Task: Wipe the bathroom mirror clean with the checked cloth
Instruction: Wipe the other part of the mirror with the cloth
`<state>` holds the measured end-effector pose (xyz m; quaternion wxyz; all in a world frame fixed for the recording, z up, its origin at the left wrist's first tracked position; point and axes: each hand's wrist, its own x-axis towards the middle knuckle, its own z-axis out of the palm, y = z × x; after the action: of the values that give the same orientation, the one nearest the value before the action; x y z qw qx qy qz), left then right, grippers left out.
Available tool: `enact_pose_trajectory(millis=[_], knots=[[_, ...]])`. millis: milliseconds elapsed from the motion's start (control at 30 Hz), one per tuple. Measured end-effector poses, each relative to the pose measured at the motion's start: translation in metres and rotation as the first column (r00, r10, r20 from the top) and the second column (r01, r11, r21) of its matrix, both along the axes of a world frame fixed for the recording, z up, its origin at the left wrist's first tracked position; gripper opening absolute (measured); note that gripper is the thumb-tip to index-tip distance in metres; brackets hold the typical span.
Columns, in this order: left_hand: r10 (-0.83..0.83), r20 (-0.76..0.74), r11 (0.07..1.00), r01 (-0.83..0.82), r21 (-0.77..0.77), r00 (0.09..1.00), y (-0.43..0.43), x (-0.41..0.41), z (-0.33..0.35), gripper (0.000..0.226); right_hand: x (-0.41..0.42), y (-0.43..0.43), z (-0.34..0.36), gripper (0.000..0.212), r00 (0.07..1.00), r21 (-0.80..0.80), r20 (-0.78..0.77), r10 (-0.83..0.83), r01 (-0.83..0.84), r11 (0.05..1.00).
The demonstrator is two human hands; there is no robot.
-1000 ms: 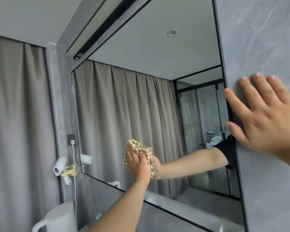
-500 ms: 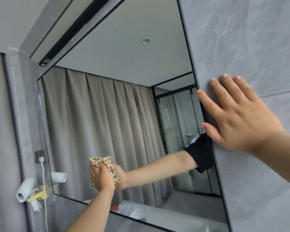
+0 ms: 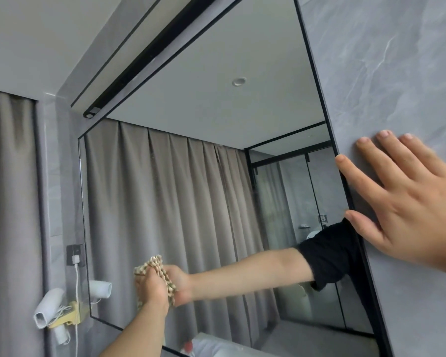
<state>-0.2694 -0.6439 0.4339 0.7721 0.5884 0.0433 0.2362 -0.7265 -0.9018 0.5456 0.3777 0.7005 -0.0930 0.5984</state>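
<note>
left hand (image 3: 152,288), gripping the beige checked cloth (image 3: 153,262), has slid it left along the bottom of the black-framed mirror (image 3: 191,189); right hand (image 3: 407,210) stays flat on the grey stone wall (image 3: 397,73). upper glass probably remains.

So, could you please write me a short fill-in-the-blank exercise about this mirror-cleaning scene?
1. The left hand holds the cloth against the mirror near its lower ____ corner.
2. The right hand lies flat on the wall just ____ of the mirror.
3. The hair dryer hanging left of the mirror is ____ in colour.
Missing words: left; right; white.
</note>
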Motion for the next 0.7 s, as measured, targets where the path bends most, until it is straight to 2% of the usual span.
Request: enact_pose_trajectory(millis=[100,133,233,400,467,533,700], knots=[[0.072,0.04,0.992,-0.076,0.105,0.997,-0.002,0.074,0.052,0.074,0.003,0.0,0.001,0.076,1.0,-0.004,0.007,0.009,-0.009,1.0],[0.074,0.06,0.986,-0.082,0.142,0.995,-0.006,0.076,0.079,0.078,0.003,-0.001,0.001,0.076,1.0,-0.001,0.014,0.012,-0.012,1.0],[0.044,0.247,0.974,-0.096,0.206,0.968,-0.014,0.007,0.166,0.075,0.005,-0.002,0.0,0.075,0.999,0.003,0.022,0.028,-0.028,1.0],[-0.044,0.515,0.909,-0.179,0.376,0.856,-0.036,-0.066,0.266,0.066,0.005,-0.003,0.001,0.075,0.999,0.004,0.032,0.032,-0.032,0.999],[-0.129,0.588,0.878,-0.184,0.443,0.798,-0.04,-0.077,0.274,0.065,0.006,-0.004,0.0,0.075,0.999,0.014,0.029,0.038,-0.038,0.999],[-0.156,0.608,0.864,-0.19,0.465,0.779,-0.036,-0.07,0.259,0.064,0.005,-0.003,0.001,0.075,0.999,0.023,0.026,0.033,-0.034,0.999],[-0.062,0.445,0.918,-0.123,0.376,0.893,-0.008,-0.02,0.166,0.059,0.006,-0.004,0.0,0.075,0.998,0.019,0.037,0.044,-0.045,0.999]])
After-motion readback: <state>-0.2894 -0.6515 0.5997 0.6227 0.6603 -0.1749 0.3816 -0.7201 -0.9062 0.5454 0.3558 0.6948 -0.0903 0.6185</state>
